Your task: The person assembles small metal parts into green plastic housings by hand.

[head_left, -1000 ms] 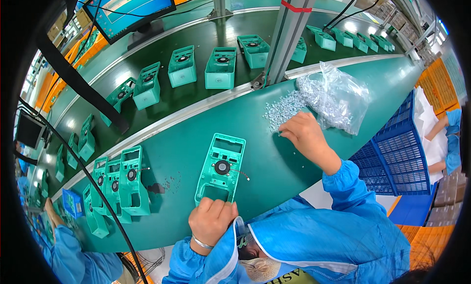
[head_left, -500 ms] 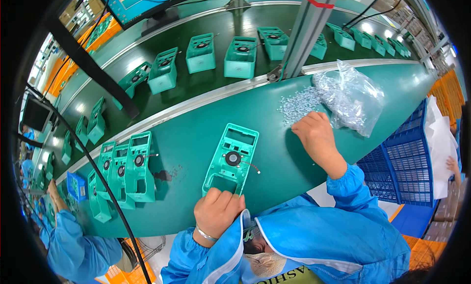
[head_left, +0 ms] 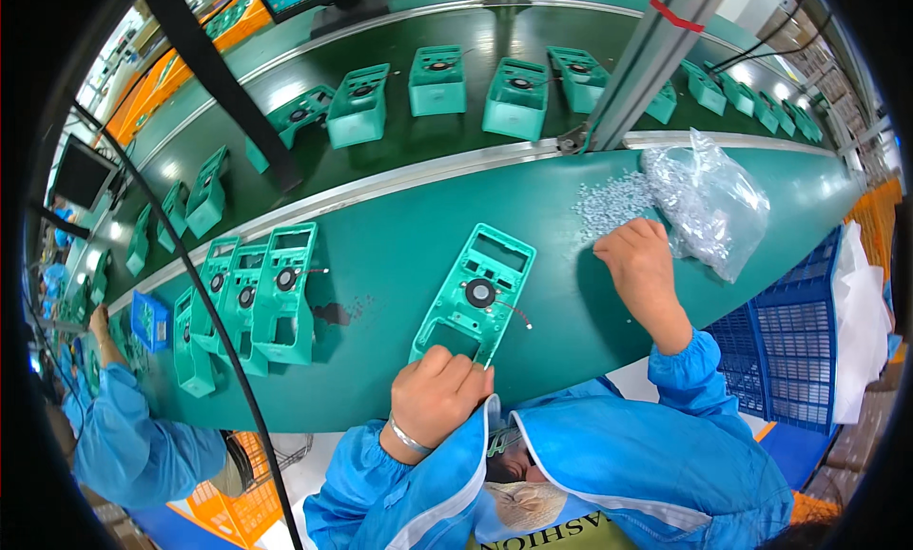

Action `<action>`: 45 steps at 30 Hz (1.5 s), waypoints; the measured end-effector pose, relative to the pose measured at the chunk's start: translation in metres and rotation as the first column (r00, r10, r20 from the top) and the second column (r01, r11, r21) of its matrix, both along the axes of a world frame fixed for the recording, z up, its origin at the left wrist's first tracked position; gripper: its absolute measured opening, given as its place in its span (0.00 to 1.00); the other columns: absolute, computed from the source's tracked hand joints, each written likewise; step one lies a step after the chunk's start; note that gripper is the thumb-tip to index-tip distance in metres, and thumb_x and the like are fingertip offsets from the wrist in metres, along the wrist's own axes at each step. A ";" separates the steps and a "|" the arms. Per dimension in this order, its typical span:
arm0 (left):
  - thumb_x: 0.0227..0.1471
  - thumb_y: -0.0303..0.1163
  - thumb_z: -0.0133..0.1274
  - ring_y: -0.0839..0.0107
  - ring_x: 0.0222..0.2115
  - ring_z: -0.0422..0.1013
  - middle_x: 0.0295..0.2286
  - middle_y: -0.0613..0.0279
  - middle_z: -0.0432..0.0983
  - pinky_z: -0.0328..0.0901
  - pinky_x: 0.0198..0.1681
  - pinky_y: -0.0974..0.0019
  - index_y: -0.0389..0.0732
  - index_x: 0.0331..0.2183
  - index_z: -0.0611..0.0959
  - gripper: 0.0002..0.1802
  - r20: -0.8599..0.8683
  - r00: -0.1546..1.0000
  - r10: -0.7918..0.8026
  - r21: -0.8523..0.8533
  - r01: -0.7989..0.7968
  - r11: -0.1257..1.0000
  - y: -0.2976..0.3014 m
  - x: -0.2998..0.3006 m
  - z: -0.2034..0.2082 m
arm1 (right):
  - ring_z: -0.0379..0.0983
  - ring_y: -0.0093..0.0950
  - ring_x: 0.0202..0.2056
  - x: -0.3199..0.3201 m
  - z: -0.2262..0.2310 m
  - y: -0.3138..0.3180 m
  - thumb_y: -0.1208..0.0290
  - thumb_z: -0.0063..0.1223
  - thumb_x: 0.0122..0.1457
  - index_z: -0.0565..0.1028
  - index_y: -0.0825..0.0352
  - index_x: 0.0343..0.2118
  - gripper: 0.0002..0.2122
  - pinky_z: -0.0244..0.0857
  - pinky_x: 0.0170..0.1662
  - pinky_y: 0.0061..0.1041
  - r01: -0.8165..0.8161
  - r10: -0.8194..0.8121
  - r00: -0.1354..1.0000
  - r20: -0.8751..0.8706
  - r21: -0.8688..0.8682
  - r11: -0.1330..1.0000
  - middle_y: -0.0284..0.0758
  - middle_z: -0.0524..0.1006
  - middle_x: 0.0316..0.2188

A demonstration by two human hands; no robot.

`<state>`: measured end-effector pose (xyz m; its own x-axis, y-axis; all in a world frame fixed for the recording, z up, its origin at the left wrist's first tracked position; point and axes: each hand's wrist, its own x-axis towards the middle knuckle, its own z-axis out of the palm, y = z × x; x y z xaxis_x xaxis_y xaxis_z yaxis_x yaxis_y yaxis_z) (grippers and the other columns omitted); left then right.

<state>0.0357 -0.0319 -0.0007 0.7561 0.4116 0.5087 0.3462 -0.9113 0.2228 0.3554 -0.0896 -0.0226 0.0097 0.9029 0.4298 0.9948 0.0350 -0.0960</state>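
Observation:
A green plastic housing [head_left: 482,249] lies face up on the bench in front of me. It has rectangular cutouts, a round black speaker or fan [head_left: 480,292] in its middle and a thin red wire with a small white plug at its right. My left hand [head_left: 437,398] is closed on the housing's near edge, thumb and fingers bent around it. Over to the right, my right hand [head_left: 639,270] rests at the near edge of a pile of tiny clear pieces [head_left: 613,203]. Its fingers are drawn together in a pinch, and whatever lies between them is hidden.
A clear plastic bag [head_left: 709,212] of similar pieces lies beside the pile. Several green housings [head_left: 285,298] stand grouped at left, with more on the far line [head_left: 437,79]. A metal post [head_left: 656,65], a blue crate [head_left: 785,336] and a co-worker's arm [head_left: 119,388] flank the bench.
The whole view has shifted, so the bench things sit farther right in the picture. Both hands keep about the same places against the housing and the pile.

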 end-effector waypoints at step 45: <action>0.40 0.34 0.68 0.71 0.24 0.68 0.21 0.73 0.70 0.64 0.19 0.67 0.49 0.21 0.79 0.10 -0.069 0.997 0.024 0.061 -0.019 0.998 0.010 -0.014 -0.003 | 0.76 0.36 0.40 -0.058 0.045 0.138 0.64 0.71 0.45 0.84 0.58 0.30 0.10 0.64 0.45 0.38 -0.780 0.561 0.616 -0.552 -0.330 0.531 0.29 0.82 0.31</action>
<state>0.0217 -0.0214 -0.0038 0.7818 0.3984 0.4796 0.3785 -0.9145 0.1426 0.2970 0.0489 0.0223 -0.6519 0.7579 0.0253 0.5754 0.5160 -0.6346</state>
